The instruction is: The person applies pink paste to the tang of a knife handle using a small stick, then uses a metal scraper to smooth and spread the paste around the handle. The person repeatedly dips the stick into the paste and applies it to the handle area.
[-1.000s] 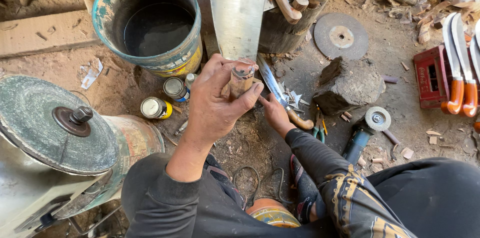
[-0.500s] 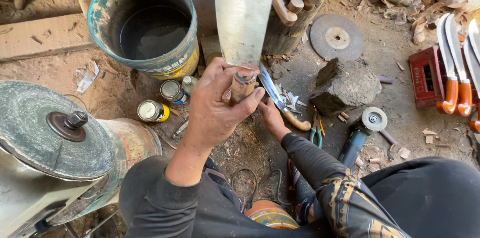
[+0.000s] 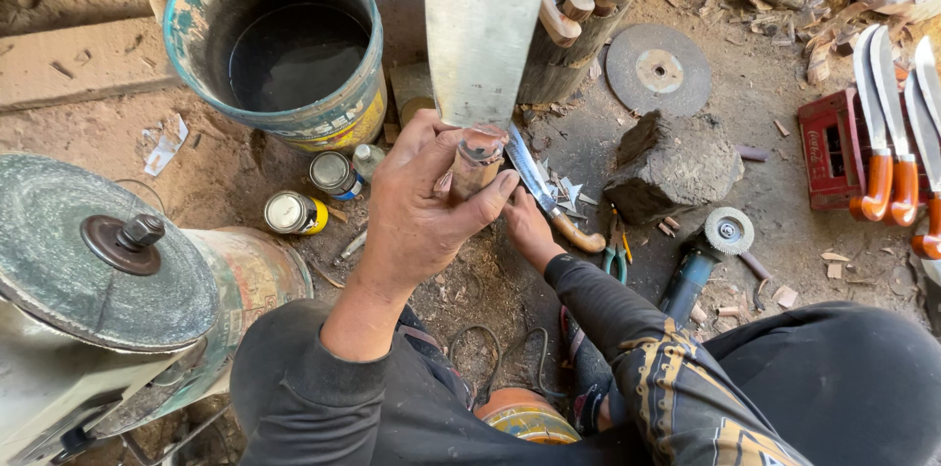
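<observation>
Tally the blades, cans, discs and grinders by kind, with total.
Orange-handled knives on the right: 3
Big blade in left hand: 1
Small knife by right hand: 1
Small cans: 2
Loose cutting disc: 1
Angle grinder: 1
Total: 9

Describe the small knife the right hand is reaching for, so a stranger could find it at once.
Start at the blue-rimmed bucket of dark liquid, then move right to the rough dark block on the dirt floor. Just left of the block, the small knife lies on the ground under the right hand. Unlike the big orange-handled blades far right, it is short, slim and pale-handled.
</observation>
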